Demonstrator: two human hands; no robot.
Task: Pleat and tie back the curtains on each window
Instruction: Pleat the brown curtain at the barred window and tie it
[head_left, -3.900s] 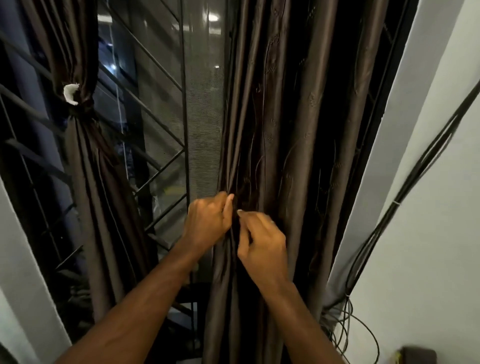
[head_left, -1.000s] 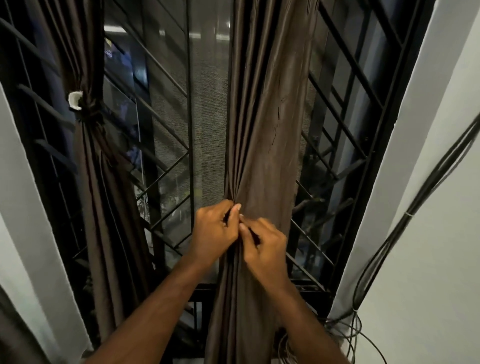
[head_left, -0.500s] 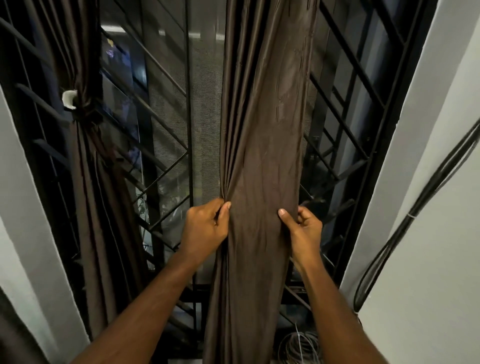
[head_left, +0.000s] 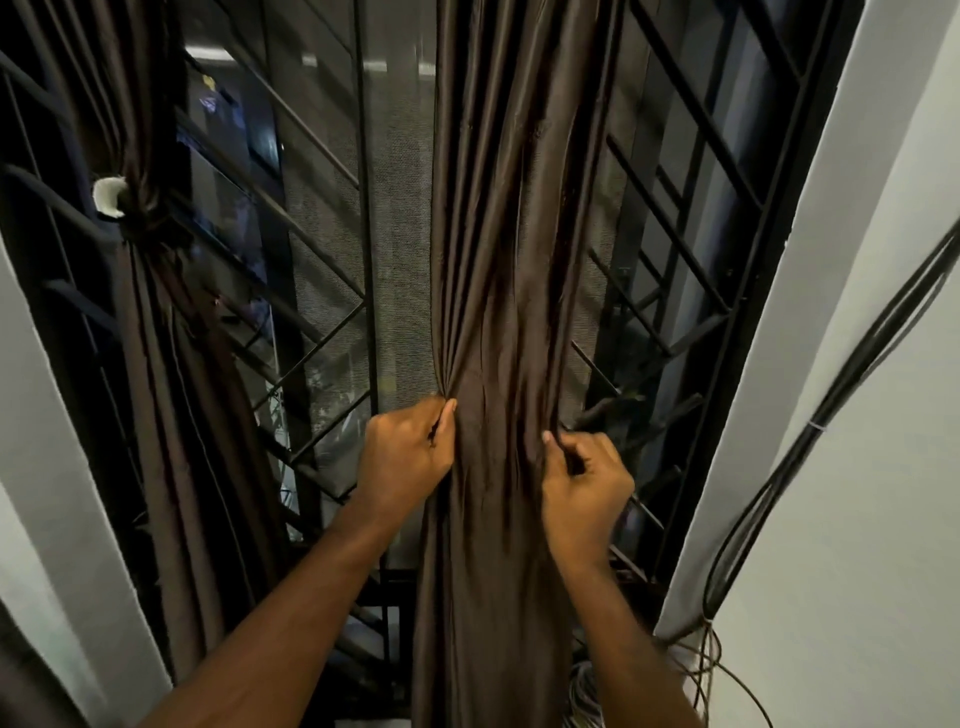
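Since half a second ago the right hand (head_left: 584, 480) has drawn in from the brown curtain's (head_left: 514, 234) right edge, and the flat stretch of cloth between the hands has narrowed into folds. The left hand (head_left: 408, 454) pinches the gathered pleats at the curtain's left edge; the right hand's curled fingers grip its right side. Left of this curtain, a second curtain (head_left: 171, 364) hangs tied against the window grille (head_left: 322, 338).

A black window grille (head_left: 311, 332) backs two hanging brown curtains (head_left: 498, 260).
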